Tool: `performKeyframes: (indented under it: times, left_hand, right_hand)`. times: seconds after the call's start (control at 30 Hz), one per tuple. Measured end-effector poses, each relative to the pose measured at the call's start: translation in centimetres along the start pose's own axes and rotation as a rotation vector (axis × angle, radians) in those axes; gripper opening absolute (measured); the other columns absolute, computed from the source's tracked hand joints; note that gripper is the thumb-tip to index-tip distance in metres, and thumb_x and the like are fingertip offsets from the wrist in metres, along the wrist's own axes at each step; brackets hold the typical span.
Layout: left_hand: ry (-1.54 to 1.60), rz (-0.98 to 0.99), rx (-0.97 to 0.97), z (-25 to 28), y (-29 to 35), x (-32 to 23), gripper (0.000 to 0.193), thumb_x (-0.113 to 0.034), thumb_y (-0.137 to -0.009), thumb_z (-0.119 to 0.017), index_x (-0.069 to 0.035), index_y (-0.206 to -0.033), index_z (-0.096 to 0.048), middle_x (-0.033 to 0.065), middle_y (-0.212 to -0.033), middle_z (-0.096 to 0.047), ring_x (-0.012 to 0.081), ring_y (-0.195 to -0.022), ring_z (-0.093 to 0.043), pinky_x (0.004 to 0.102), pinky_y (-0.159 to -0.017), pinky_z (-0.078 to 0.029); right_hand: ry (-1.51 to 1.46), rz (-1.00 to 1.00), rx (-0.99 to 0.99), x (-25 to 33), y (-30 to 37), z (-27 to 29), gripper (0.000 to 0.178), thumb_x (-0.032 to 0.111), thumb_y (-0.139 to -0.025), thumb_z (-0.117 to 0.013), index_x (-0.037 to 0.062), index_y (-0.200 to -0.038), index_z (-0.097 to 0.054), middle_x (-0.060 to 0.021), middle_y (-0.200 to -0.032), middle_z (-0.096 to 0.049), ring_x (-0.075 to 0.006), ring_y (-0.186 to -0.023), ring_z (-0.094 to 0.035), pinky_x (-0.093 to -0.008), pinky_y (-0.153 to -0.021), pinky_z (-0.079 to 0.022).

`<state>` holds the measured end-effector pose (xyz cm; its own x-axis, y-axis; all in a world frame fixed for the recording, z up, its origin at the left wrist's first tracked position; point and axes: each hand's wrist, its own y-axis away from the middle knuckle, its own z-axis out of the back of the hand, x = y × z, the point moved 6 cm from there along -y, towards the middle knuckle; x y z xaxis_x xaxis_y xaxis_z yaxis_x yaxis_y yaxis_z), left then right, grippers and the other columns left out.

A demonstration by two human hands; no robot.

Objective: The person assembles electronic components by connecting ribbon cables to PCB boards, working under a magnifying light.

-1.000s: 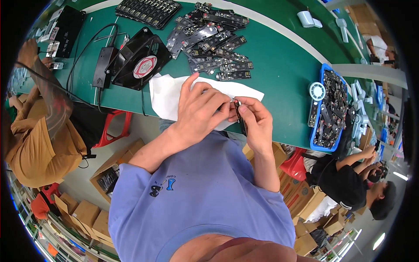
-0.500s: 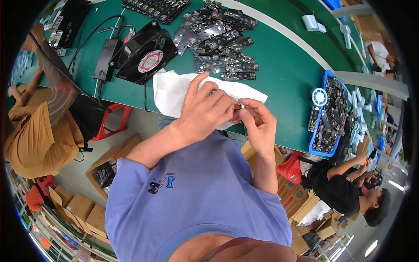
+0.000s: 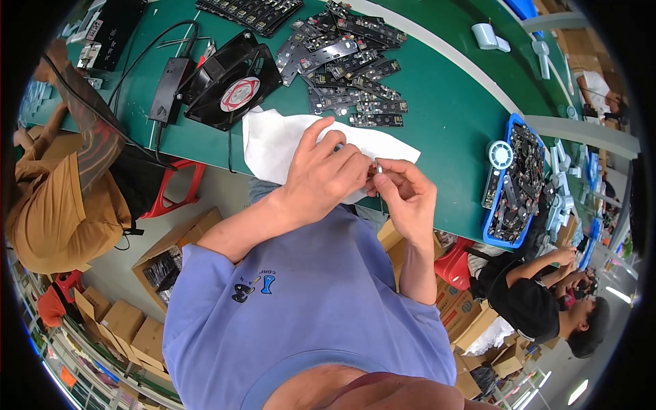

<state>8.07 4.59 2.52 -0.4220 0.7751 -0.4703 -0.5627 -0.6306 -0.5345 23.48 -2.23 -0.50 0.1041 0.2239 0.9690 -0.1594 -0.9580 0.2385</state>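
Observation:
My left hand (image 3: 324,171) and my right hand (image 3: 410,201) meet over the table's near edge, above a white cloth (image 3: 266,147). Between the right thumb and fingers is a small shiny metallic part (image 3: 379,168), too small to name. The left thumb and fingertips are closed right beside it, and what they pinch is hidden. A bluish bit shows between the left fingers. Beyond the cloth lies a loose pile of narrow black circuit boards (image 3: 372,89). To the left of the cloth a black square fan (image 3: 239,92) stands tilted.
A black power adapter (image 3: 171,89) with cables lies left of the fan. At the right edge stands a blue bin (image 3: 488,229) full of small boards, a pale blue handheld fan (image 3: 501,154) on its rim. Co-workers sit at both sides. Cardboard boxes (image 3: 126,321) stand behind me.
Both hands stay together at the small part, with only slight finger movement. The whole view has shifted a little.

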Motion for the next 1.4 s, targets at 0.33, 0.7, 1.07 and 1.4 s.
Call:
performKeyframes:
  times: [0.33,0.7,1.07,1.4]
  left_hand:
    - [0.081,-0.003,0.003,0.1,0.7,0.3,0.017,-0.011,-0.08,-0.079,-0.01,-0.096,-0.074,-0.0006,-0.09,-0.067,0.0232,-0.101,-0.061,0.0529,-0.116,-0.038]
    - [0.129,-0.076,0.033,0.7,1.5,0.6,0.022,-0.014,-0.08,-0.081,-0.014,-0.1,-0.074,-0.0019,-0.104,-0.068,0.0272,-0.115,-0.063,0.0595,-0.121,-0.032]
    - [0.061,-0.032,-0.048,1.6,2.5,0.3,0.025,-0.012,-0.078,-0.083,-0.013,-0.102,-0.075,0.0009,-0.11,-0.07,0.0272,-0.118,-0.064,0.0538,-0.118,-0.036]
    - [0.947,0.526,-0.106,-0.3,9.3,-0.5,0.037,0.009,-0.092,-0.073,0.002,-0.126,-0.06,0.018,-0.129,-0.063,0.0285,-0.122,-0.065,0.0392,-0.106,-0.052]
  right_hand:
    - [-0.105,0.069,0.012,-0.1,-0.2,-0.1,0.021,0.001,-0.1,-0.073,-0.0061,-0.119,-0.07,-0.0115,-0.106,-0.076,-0.0157,-0.098,-0.073,-0.0283,-0.087,-0.06]
    - [-0.04,-0.131,-0.032,0.3,0.7,-1.1,0.024,0.002,-0.095,-0.079,-0.0051,-0.117,-0.073,-0.0139,-0.105,-0.079,-0.0143,-0.096,-0.075,-0.0268,-0.084,-0.061]
    - [0.023,-0.195,-0.046,-0.1,1.3,-1.5,0.022,0.004,-0.095,-0.08,-0.0053,-0.114,-0.074,-0.0132,-0.102,-0.08,-0.0134,-0.094,-0.075,-0.0255,-0.081,-0.061]
    - [-0.128,-0.165,0.02,-0.9,1.2,-2.3,0.017,0.003,-0.098,-0.076,-0.0046,-0.113,-0.074,-0.013,-0.107,-0.079,-0.014,-0.098,-0.075,-0.0272,-0.086,-0.062]
